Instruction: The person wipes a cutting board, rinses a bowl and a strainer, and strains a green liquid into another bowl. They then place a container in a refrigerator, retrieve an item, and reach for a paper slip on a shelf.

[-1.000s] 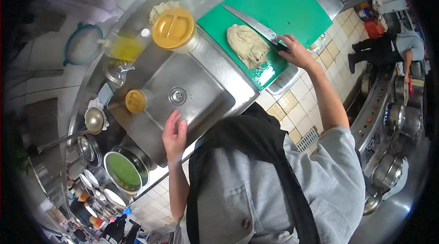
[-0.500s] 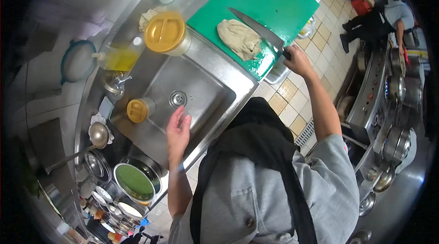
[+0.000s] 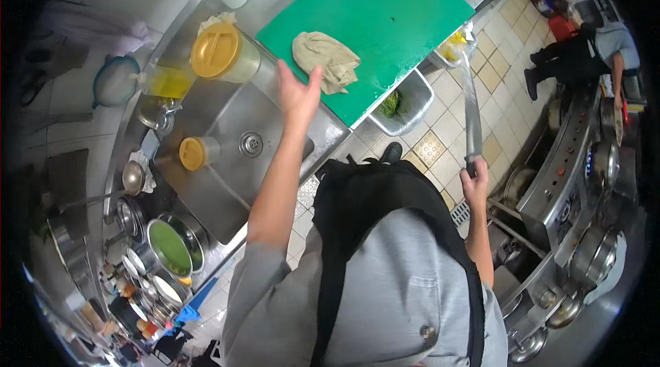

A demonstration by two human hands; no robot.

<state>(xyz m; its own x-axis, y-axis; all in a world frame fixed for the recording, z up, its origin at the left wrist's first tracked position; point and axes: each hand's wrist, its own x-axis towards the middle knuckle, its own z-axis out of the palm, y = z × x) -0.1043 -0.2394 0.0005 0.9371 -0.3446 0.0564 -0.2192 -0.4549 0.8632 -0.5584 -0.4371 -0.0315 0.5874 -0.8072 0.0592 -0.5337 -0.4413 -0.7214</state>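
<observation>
My right hand is wrapped round the black handle of a large knife, held away from the board over the tiled floor, blade pointing forward. My left hand has its fingers apart and holds nothing. It is by the near left edge of the green cutting board, close to a crumpled beige cloth that lies on the board. Whether the hand touches the cloth I cannot tell.
A sink holds a small yellow-lidded container. A larger one stands on its rim. Below the board is a bin with green scraps. Pots of green food stand lower left. Another person is near the stove.
The knife has left the board and swung right in my right hand. My left hand has moved from over the sink up to the cloth. The view has shifted.
</observation>
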